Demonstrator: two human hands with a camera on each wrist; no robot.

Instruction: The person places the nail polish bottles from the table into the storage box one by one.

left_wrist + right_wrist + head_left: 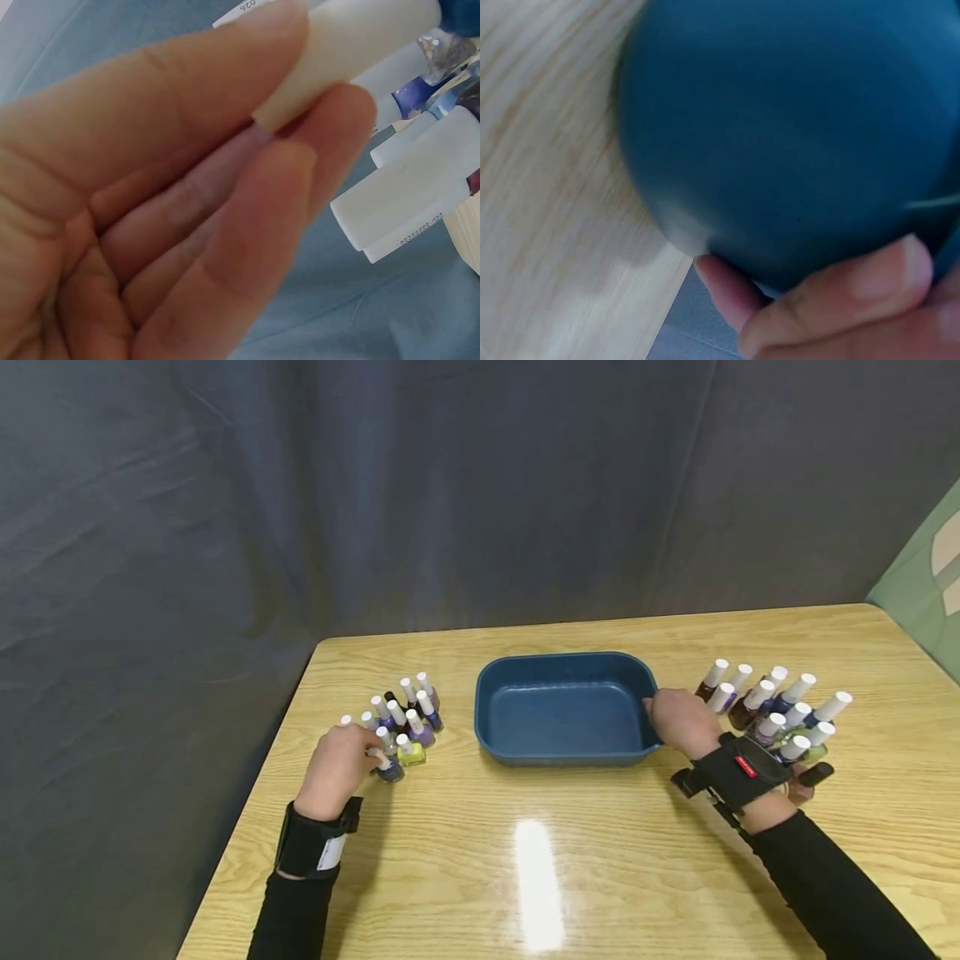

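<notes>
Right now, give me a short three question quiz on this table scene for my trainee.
1. True or false: the blue tub has bottles inside it.
2. What does the left hand pinch? A) a bottle's white cap B) the tub's rim C) a sleeve
3. Fill in: the right hand grips the tub at its ____ end, as the person sees it.

Key: 1 false, it holds nothing visible. 2 A. 3 right, near the right cluster of nail polish bottles.
</notes>
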